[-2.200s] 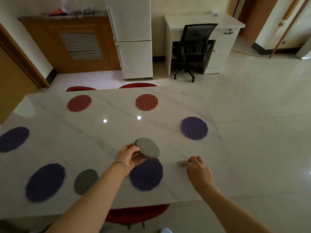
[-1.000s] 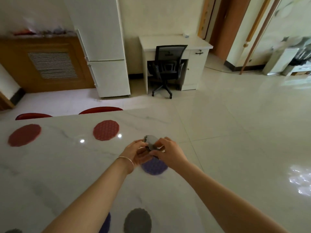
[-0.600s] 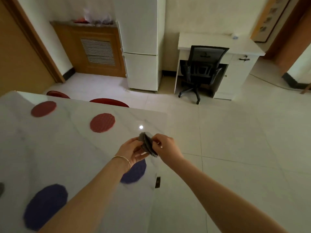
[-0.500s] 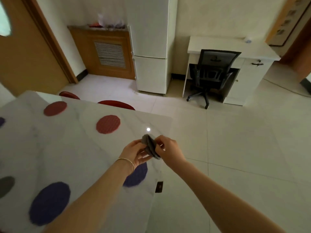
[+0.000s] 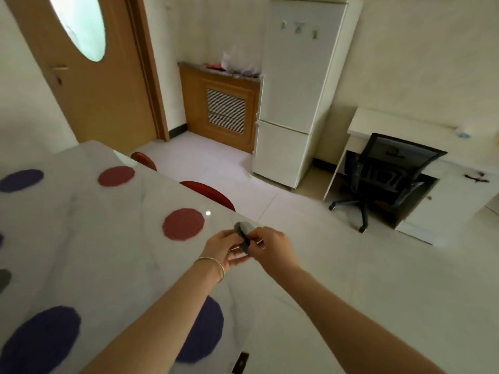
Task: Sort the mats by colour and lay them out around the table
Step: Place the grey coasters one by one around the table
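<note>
- Grey mats (image 5: 244, 233) sit pinched between both hands above the table's (image 5: 108, 238) far right corner, in the head view, the only one given; they look like a thin stack of two or so, though blur hides the count.
- Left hand (image 5: 225, 251) curls round the stack's near edge from below, a bangle (image 5: 213, 265) on that wrist.
- Right hand (image 5: 271, 248) grips the stack's right side, fingers (image 5: 256, 237) bent over its rim.
- Step in hand, by judgement: peeling one grey mat free to place at this corner.
- Next move probably calls for sliding the top mat off with the right hand and setting it flat on bare marble, apart from the nearest red mat (image 5: 183, 224).
- Other mats lie laid out: a second red one (image 5: 116, 176), purple ones at far left (image 5: 21, 180), near left (image 5: 40, 341) and under the left forearm (image 5: 204, 330), and a grey one (image 5: 4, 278) at the left edge.
</note>
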A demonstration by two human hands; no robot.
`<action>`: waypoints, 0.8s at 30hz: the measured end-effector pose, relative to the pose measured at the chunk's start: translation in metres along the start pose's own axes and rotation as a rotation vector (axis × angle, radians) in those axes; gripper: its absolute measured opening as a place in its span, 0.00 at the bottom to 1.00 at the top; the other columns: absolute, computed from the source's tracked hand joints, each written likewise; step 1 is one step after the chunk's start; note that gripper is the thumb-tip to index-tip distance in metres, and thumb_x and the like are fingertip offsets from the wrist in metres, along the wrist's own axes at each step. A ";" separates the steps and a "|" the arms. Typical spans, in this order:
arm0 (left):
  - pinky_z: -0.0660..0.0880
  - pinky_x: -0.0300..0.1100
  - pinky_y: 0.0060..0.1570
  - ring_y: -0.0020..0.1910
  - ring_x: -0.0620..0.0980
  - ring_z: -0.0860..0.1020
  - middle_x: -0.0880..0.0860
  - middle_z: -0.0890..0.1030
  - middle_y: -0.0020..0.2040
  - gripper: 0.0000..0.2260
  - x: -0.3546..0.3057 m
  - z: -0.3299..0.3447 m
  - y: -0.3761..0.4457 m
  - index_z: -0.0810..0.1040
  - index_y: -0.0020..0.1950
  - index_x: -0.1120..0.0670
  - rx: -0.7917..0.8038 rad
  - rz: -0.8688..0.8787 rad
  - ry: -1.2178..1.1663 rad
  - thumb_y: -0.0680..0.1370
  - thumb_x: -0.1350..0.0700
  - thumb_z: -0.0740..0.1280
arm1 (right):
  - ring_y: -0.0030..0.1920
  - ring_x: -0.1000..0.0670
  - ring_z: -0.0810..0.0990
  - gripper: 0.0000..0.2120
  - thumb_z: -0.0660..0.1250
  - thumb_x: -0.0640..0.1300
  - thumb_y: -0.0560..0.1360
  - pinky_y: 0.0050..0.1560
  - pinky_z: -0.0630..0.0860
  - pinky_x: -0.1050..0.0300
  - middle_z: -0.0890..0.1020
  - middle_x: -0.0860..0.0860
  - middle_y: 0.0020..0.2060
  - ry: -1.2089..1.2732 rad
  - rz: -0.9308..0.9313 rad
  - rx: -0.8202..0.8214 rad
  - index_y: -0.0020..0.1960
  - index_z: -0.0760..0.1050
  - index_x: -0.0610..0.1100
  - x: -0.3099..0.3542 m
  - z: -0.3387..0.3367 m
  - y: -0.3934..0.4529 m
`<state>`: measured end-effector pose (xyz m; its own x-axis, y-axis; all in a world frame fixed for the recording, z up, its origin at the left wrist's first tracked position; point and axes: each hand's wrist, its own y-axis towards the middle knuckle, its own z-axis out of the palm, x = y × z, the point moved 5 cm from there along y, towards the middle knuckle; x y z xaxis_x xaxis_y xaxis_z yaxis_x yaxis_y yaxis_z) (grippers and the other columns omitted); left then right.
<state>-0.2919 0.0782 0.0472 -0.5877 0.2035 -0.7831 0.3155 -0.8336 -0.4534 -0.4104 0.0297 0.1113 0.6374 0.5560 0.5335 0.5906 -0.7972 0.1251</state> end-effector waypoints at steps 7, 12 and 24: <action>0.81 0.49 0.36 0.45 0.58 0.84 0.61 0.85 0.47 0.13 -0.033 -0.016 0.036 0.77 0.56 0.59 -0.175 0.055 -0.043 0.71 0.64 0.70 | 0.39 0.52 0.77 0.05 0.66 0.51 0.72 0.41 0.77 0.60 0.79 0.54 0.38 0.000 -0.127 0.186 0.45 0.77 0.50 0.002 0.013 0.082; 0.81 0.47 0.34 0.45 0.58 0.83 0.62 0.82 0.47 0.10 -0.044 -0.056 0.027 0.77 0.53 0.58 -0.441 0.097 -0.171 0.73 0.65 0.69 | 0.42 0.51 0.78 0.04 0.65 0.45 0.74 0.46 0.80 0.56 0.81 0.52 0.43 0.020 -0.277 0.286 0.49 0.77 0.50 0.006 0.044 0.117; 0.80 0.49 0.28 0.42 0.60 0.80 0.62 0.80 0.45 0.05 0.033 -0.085 -0.043 0.77 0.49 0.61 -0.937 0.240 -0.582 0.76 0.67 0.63 | 0.38 0.50 0.79 0.08 0.60 0.39 0.76 0.39 0.78 0.56 0.83 0.49 0.42 -0.024 -0.541 0.544 0.49 0.78 0.44 -0.059 0.095 0.135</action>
<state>-0.2615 0.1645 0.0050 -0.6171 -0.3851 -0.6862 0.7577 -0.0555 -0.6503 -0.3213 -0.0885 0.0174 0.1975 0.8456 0.4960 0.9797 -0.1880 -0.0696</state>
